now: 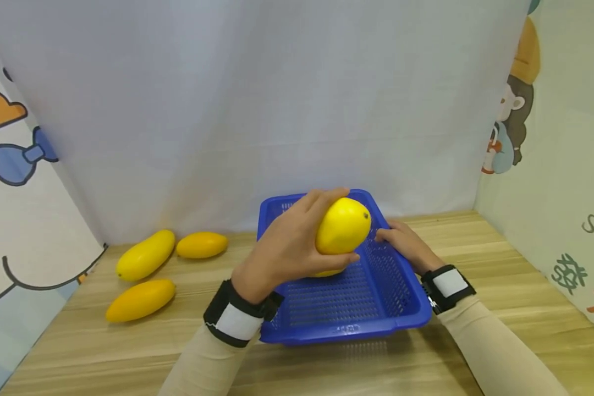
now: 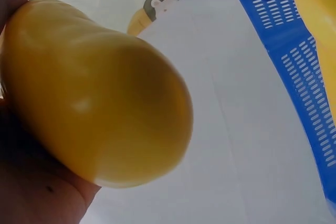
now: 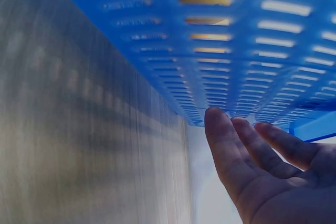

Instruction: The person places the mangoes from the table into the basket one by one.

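My left hand (image 1: 287, 245) grips a plump yellow mango (image 1: 345, 226) over a blue perforated basket (image 1: 346, 331), thumb below and fingers over the top. The same mango fills much of the left wrist view, smooth and slightly curved. Beneath it, mostly hidden by the hand, another yellow mango (image 1: 328, 273) lies in the basket; it shows at the right edge of the left wrist view. My right hand (image 1: 410, 246) holds the basket's right rim, thumb on the inside. In the right wrist view its fingers (image 3: 223, 145) reach along the outer slotted wall.
Three more mangoes lie on the wooden table (image 1: 203, 308) at the left: a large one (image 1: 147, 256), a small one (image 1: 202, 245) and an orange-yellow one (image 1: 141, 301). A white cloth (image 1: 277, 110) hangs behind, with printed panels at both sides.
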`<move>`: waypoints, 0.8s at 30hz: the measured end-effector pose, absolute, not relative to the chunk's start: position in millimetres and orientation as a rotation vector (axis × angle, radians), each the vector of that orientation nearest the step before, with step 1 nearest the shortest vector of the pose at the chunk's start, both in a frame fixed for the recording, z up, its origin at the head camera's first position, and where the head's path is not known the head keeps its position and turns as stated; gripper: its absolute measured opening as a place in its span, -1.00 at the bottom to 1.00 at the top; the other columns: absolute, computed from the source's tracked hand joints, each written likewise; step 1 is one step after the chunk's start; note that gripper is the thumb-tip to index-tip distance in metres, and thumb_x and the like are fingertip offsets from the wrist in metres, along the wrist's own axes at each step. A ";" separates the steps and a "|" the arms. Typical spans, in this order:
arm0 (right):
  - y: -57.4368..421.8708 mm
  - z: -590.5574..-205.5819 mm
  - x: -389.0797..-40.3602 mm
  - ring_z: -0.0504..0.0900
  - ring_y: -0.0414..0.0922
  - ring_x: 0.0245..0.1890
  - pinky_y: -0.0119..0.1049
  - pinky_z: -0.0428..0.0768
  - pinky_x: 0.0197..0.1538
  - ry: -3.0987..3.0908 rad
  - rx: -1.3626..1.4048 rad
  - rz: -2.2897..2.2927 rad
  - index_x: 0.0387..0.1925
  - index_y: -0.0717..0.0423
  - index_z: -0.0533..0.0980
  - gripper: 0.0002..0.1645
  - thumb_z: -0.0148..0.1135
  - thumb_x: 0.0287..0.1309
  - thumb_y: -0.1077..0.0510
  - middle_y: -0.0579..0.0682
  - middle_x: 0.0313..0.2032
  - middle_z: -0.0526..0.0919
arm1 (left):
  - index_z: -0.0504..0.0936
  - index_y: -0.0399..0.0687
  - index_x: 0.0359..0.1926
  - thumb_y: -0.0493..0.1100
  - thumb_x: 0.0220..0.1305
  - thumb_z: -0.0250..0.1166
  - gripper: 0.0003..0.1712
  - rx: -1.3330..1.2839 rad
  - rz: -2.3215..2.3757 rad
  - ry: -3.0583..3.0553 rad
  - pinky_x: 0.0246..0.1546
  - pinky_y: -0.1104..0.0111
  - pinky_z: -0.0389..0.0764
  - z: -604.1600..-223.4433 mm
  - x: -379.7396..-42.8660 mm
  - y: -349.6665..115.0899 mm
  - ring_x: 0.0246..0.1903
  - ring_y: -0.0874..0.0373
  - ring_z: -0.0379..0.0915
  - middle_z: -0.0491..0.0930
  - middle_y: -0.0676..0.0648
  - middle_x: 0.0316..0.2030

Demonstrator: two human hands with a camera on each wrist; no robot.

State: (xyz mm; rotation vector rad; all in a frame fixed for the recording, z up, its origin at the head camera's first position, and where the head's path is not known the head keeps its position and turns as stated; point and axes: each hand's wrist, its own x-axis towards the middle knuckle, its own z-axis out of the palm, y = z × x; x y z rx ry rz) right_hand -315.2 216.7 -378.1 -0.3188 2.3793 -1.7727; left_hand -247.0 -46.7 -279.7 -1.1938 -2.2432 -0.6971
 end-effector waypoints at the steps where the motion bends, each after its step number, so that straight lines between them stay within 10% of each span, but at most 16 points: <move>1: 216.5 -378.1 -315.5 0.55 0.08 -0.35 -0.10 0.58 -0.29 2.380 -0.317 -1.779 -0.04 0.35 0.34 -0.61 -0.05 0.12 0.21 0.35 -0.21 0.48 | 0.14 0.20 0.34 0.41 -0.09 0.28 0.01 -1.191 -0.693 -2.255 -0.19 0.33 0.49 -280.6 -247.4 -46.4 -0.17 0.22 0.35 0.38 0.01 0.06; 24: 217.2 -377.5 -314.4 0.59 0.16 -0.34 -0.02 0.59 -0.29 2.365 -0.294 -1.783 0.01 0.31 0.31 -0.59 -0.06 0.14 0.19 0.40 -0.20 0.49 | 0.17 0.10 0.27 0.46 -0.17 0.29 0.03 -1.147 -0.516 -2.470 -0.18 0.34 0.49 -295.7 -256.8 -40.0 -0.13 0.24 0.37 0.41 0.03 0.04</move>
